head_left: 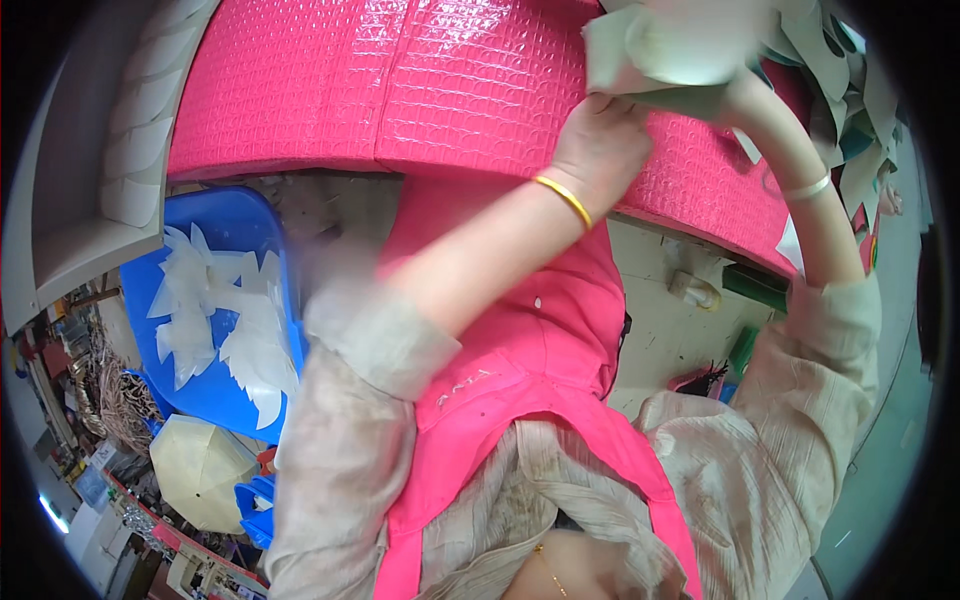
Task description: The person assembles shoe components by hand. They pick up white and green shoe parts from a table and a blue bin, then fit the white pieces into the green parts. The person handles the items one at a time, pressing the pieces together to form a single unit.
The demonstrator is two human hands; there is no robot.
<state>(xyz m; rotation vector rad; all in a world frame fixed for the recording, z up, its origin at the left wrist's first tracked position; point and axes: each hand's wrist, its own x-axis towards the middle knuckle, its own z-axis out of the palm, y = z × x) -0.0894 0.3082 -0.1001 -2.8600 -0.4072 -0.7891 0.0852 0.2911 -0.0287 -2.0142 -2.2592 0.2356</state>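
Observation:
At the upper right, a pale grey-white cut piece of sheet material [618,48] with a green-grey underside is held up over the pink table. My left hand [603,145], wearing a gold bangle at the wrist, has its fingers closed at the lower corner of this piece. On the other side, my right hand [743,93] meets the same piece, a pale bangle on its wrist. Its fingers are hidden or smeared by motion, and the upper part of the piece is blurred too.
A shiny pink padded surface [490,85] spans the front. Loose cut sheets [868,95] pile up at the far right. Stacked pale pieces [140,150] fill a grey shelf at left. Below it, a blue bin [205,385] holds white pieces, beside a cream stool [200,475].

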